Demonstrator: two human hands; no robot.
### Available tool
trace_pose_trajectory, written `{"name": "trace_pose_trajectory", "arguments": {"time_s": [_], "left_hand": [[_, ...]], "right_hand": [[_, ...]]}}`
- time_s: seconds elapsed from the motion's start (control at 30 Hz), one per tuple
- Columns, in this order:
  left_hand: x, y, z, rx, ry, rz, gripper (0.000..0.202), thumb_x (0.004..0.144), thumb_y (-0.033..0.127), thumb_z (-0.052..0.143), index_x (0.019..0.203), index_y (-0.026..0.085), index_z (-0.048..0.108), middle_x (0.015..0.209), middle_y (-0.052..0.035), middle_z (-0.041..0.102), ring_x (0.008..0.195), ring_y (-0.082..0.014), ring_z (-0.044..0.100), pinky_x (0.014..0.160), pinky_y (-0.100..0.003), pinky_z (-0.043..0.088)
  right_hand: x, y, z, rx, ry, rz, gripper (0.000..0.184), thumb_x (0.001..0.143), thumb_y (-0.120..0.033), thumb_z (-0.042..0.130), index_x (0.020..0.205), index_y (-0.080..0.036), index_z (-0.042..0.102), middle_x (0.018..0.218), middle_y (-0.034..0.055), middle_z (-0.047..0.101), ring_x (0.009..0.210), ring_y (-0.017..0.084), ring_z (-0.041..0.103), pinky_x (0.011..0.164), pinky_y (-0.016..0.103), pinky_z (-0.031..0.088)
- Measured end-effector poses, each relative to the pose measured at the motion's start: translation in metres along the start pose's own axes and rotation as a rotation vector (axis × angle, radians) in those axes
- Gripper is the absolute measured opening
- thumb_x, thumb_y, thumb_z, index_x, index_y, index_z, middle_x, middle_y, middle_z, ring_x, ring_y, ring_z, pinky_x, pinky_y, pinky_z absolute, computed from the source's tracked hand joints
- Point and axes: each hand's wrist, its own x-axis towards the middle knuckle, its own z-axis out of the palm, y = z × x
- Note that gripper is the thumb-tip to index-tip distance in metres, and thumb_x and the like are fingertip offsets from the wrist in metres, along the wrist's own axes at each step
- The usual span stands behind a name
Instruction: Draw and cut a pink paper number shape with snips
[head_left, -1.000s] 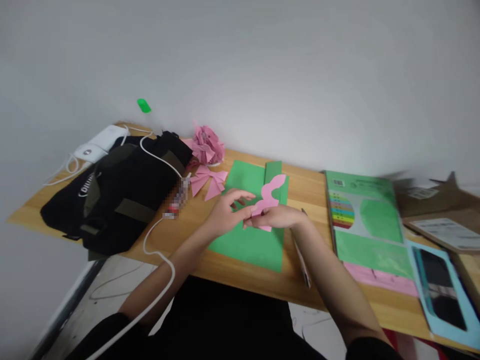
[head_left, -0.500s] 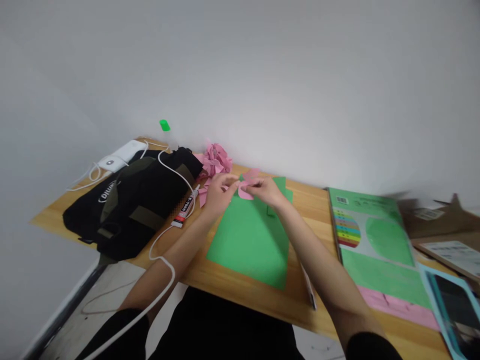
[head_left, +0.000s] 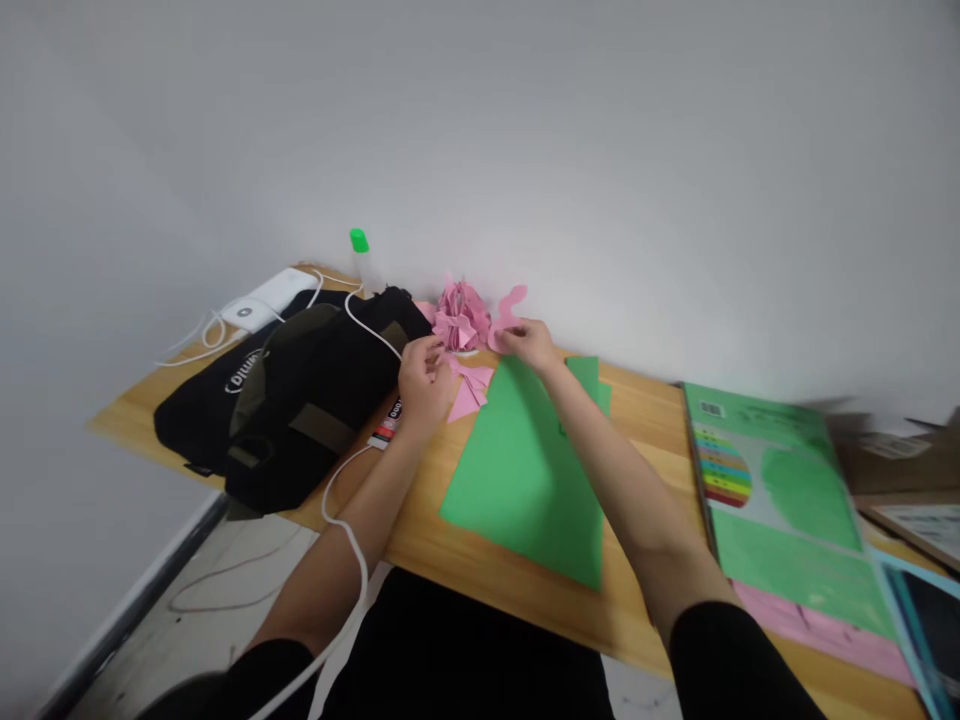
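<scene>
My right hand (head_left: 529, 345) reaches to the back of the wooden table (head_left: 652, 420) and pinches a wavy pink paper cut-out (head_left: 508, 309), holding it just right of a pile of pink paper pieces (head_left: 460, 316). My left hand (head_left: 424, 376) hovers over a flat pink paper bow (head_left: 470, 387), fingers curled and touching its left side; whether it grips the bow I cannot tell. A green paper sheet (head_left: 529, 470) lies under my right forearm.
A black bag (head_left: 300, 395) with a white cable (head_left: 371, 335) lies at the left, a glue tube (head_left: 385, 425) beside it. A green-capped bottle (head_left: 363, 258) and white charger (head_left: 259, 300) stand at the back left. A coloured-paper pack (head_left: 772, 480) lies at the right.
Both hands moved away from me toward the wall, carrying the pink cut-out from above the green sheet to beside the pink pile. The left hand let go and dropped onto the bow.
</scene>
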Motion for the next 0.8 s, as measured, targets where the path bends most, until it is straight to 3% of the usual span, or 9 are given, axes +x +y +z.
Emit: {"name": "trace_pose_trajectory", "arguments": {"time_s": [0.4, 0.8], "left_hand": [[0.001, -0.01, 0.006, -0.039, -0.044, -0.075, 0.034, 0.097, 0.036, 0.063, 0.125, 0.016, 0.061, 0.127, -0.0106, 0.063, 0.109, -0.0228, 0.065, 0.093, -0.044, 0.058], [0.0, -0.012, 0.008, -0.053, -0.072, -0.096, 0.036, 0.097, 0.036, 0.063, 0.126, 0.016, 0.06, 0.127, -0.0106, 0.063, 0.11, -0.023, 0.065, 0.094, -0.045, 0.058]], "right_hand": [[0.001, 0.0, -0.003, -0.13, -0.017, 0.01, 0.037, 0.096, -0.037, 0.065, 0.125, -0.015, 0.063, 0.128, 0.0092, 0.064, 0.108, 0.027, 0.066, 0.089, 0.045, 0.059], [-0.003, -0.008, 0.001, -0.027, 0.0, 0.003, 0.036, 0.096, -0.035, 0.065, 0.127, -0.016, 0.062, 0.128, 0.0104, 0.064, 0.107, 0.025, 0.066, 0.089, 0.045, 0.059]]}}
